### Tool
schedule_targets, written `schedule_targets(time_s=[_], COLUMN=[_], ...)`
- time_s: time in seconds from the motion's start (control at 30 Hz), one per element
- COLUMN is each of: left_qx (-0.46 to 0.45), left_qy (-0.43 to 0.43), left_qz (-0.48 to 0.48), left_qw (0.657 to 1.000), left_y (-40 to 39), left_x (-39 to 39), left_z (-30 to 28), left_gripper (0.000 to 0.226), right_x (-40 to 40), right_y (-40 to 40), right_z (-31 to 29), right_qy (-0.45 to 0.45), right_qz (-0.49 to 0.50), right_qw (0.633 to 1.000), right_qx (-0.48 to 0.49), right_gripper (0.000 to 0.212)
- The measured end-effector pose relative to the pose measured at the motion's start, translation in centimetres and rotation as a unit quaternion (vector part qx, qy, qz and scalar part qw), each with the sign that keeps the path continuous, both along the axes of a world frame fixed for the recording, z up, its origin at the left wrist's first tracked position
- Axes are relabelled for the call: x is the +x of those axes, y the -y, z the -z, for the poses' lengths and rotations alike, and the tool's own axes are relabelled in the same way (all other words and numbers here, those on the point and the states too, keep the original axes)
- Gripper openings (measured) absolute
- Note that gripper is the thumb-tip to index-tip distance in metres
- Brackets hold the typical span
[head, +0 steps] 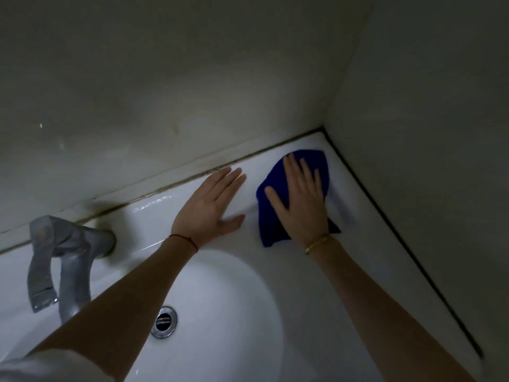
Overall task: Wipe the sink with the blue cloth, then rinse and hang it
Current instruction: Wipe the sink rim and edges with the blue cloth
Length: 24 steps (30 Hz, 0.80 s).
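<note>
My right hand (298, 201) lies flat and spread on the blue cloth (294, 194), pressing it down on the rim of the sink (316, 271); it does not clench the cloth, only the palm and the open fingers hold it. The cloth is on the back right part of the rim, close to the corner where two walls meet, at about 1 o'clock from the drain (164, 322). Its long axis goes from 6 to 12 o'clock, along my forearm. My left hand (210, 205) is open and holds nothing; it rests flat on the rim just beside the cloth, at its 9 o'clock side, and does not touch it. I judge the bowl (234, 299) is the next part to wipe. It lies at 7 o'clock from the cloth, so the right hand, already on the cloth, must pull it that way.
</note>
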State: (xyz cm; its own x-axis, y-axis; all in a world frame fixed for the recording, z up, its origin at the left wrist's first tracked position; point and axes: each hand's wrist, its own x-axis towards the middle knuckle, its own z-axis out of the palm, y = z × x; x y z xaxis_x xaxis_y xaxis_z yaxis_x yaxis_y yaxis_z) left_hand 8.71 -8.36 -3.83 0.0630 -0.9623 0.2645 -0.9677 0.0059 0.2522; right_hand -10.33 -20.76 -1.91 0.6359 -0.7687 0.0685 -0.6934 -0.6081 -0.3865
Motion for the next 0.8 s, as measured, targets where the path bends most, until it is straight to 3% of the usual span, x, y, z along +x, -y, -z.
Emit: schedule_targets(time_s=[0.13,0.3,0.4,0.5,0.7,0.8], left_qx=[-0.001,-0.014,-0.015,-0.017,-0.004,-0.006], left_qy=[0.004,0.006,0.011,0.009,0.009,0.015], left_qz=[0.004,0.004,0.002,0.001,-0.004,-0.007], left_qw=[1.0,1.0,1.0,1.0,1.0,1.0], left_y=[0.0,0.2,0.3,0.2,0.3,0.3], left_x=[0.0,-0.1,-0.1,-0.1,-0.3,-0.3], left_z=[0.1,0.0,0.1,0.1,-0.2,-0.2], left_gripper=[0.078,0.078,0.077,0.077,0.077,0.077], right_x=[-1.3,2.3,2.6,0.1,1.6,2.0], right_y=[2.6,2.9,0.3,2.5,4.2,2.7], right_z=[0.1,-0.6,-0.7,-0.2,-0.5,-0.5], right_qy=[-0.017,-0.011,-0.048,-0.07,-0.051,-0.069], right_qz=[-0.029,0.127,0.048,-0.067,0.071,-0.022], right_qw=[0.999,0.992,0.997,0.993,0.995,0.996], right_qx=[-0.025,-0.013,-0.029,-0.066,-0.041,-0.052], right_gripper=[0.076,0.088,0.1,0.09,0.085,0.082])
